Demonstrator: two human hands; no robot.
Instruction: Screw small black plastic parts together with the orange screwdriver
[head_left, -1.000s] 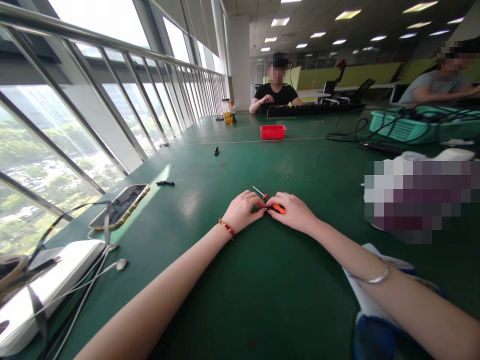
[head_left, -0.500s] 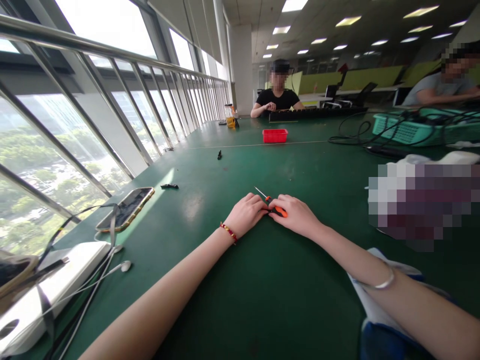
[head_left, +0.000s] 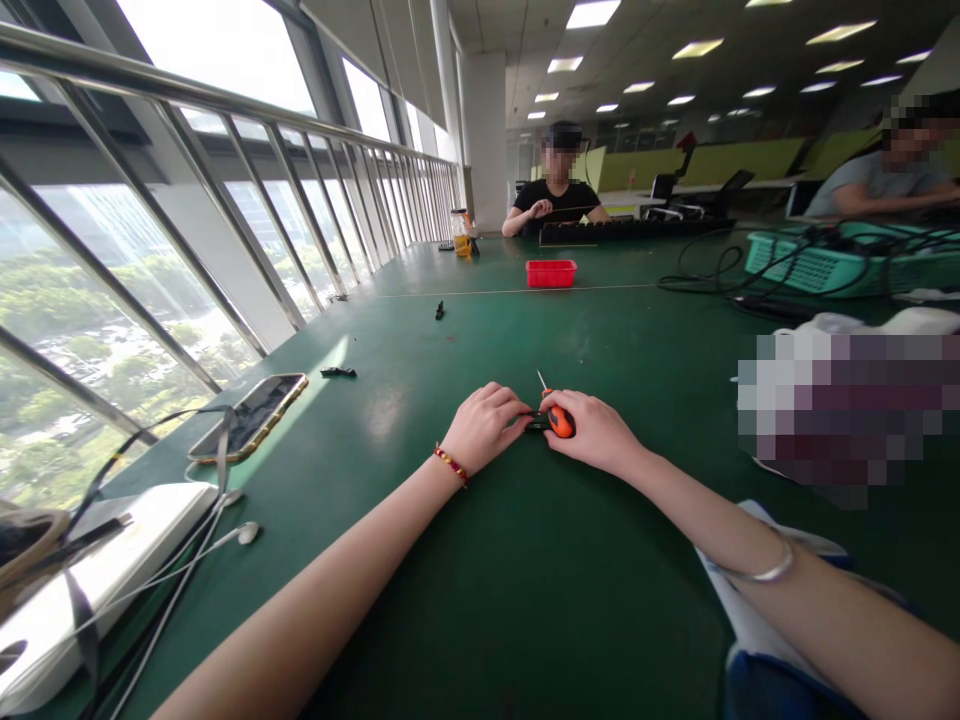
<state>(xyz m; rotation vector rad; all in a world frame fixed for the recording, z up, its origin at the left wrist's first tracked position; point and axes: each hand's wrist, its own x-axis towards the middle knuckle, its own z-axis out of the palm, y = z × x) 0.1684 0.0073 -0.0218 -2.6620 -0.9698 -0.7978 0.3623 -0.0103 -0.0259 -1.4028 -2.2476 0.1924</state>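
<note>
My right hand (head_left: pixel 592 428) is closed around an orange and black screwdriver (head_left: pixel 561 421), whose thin metal shaft points away from me, up and slightly left. Between the two hands sits a small black part (head_left: pixel 537 422). The fingertips of my left hand (head_left: pixel 489 424) pinch its left end, and my right fingers are close against its other end; whether they grip it too is hidden. Both hands are low over the green table (head_left: pixel 465 580). Two other small black pieces lie farther off, one at the left (head_left: pixel 338 372) and one near the middle (head_left: pixel 439 310).
A phone (head_left: pixel 251 415), earphones (head_left: pixel 246 533) and a white power strip (head_left: pixel 90 590) lie at left beside the railing. Ahead is a red tray (head_left: pixel 551 273). A teal basket (head_left: pixel 817 262) with black cables stands at right. Another person (head_left: pixel 556 195) sits across the table.
The screwdriver has turned in my right hand, so its shaft now points more upright and its handle more toward me. My left hand has shifted slightly left, showing more of the black part.
</note>
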